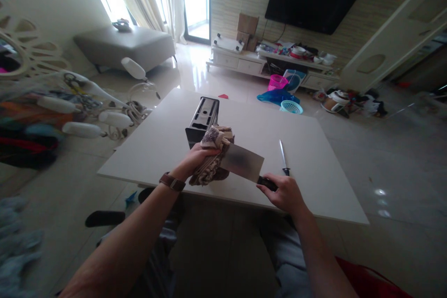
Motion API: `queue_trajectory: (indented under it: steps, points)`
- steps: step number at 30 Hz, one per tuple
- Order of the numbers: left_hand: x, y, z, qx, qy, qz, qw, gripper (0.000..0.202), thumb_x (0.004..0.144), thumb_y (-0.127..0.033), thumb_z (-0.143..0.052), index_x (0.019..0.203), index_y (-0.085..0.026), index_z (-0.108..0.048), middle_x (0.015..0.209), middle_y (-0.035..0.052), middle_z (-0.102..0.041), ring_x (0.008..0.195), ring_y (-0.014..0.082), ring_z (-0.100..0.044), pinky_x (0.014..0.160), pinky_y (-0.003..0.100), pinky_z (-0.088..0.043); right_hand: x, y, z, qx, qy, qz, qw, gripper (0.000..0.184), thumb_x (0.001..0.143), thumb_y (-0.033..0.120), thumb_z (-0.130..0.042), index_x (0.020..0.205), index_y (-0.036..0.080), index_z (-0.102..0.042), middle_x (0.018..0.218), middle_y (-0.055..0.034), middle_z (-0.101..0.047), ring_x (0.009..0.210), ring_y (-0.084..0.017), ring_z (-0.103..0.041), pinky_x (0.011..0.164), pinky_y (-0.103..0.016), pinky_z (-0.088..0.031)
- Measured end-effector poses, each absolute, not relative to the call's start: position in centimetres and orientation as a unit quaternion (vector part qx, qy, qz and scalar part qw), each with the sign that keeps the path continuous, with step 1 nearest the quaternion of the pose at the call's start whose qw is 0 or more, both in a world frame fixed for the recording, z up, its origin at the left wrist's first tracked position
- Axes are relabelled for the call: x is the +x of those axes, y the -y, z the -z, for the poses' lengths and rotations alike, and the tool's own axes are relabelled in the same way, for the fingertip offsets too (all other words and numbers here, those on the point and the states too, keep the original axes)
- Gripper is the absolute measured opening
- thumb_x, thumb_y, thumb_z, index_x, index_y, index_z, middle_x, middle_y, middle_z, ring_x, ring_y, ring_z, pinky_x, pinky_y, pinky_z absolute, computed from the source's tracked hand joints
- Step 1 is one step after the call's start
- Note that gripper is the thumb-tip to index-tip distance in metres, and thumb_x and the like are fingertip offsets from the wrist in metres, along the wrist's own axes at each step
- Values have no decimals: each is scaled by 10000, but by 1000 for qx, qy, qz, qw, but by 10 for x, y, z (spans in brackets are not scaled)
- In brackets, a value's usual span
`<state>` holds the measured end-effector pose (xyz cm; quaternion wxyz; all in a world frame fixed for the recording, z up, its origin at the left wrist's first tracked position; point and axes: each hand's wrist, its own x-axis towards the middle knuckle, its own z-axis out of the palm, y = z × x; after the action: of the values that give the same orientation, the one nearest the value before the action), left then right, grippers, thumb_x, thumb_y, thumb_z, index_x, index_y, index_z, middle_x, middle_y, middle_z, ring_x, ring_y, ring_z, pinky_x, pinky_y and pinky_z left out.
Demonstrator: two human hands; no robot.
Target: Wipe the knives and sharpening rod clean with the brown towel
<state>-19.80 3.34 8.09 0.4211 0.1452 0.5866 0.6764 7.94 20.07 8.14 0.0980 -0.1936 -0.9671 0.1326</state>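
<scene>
My right hand [284, 192] is closed round the black handle of a cleaver [243, 162], whose broad blade points left. A brown and cream patterned cloth [211, 167] is bunched in my left hand [199, 156], with the thumb on top. The cloth covers the left end of the blade, so that end is hidden. Just beyond the cloth stands a knife block [203, 114], black and silver with slots on top. A sharpening steel [282, 156] with a black handle lies on the white table [251, 121], to the right of the cleaver.
Past the table's far edge are a pink basket [277, 82], a blue bag [275, 97] and a light blue basket [291, 107]. A white lamp with several arms [115, 118] stands at the left. An armrest [104, 218] shows below the table's front left.
</scene>
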Motion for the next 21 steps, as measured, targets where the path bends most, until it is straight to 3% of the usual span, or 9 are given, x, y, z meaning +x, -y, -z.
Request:
queue_trajectory:
  steps: [8,21]
  points:
    - [-200,-40,-77,135,-572,-691,420,566,534,-240,-925,1072,-122,-796,1088,148,-790,1003,332,-742,987,461,-556,78,-200,-82,-200,965,-137,98,299,931,536,-640,934,257,-751,834,-49,-789,738,-228,-728,651,-295,-412]
    - [-192,-46,-75,105,-576,-717,378,473,537,-236,-923,986,-134,-815,985,111,-807,914,293,-761,952,428,-583,78,-198,-83,-216,962,-139,90,287,930,524,-638,924,255,-738,803,-51,-772,730,-235,-720,655,-299,-408]
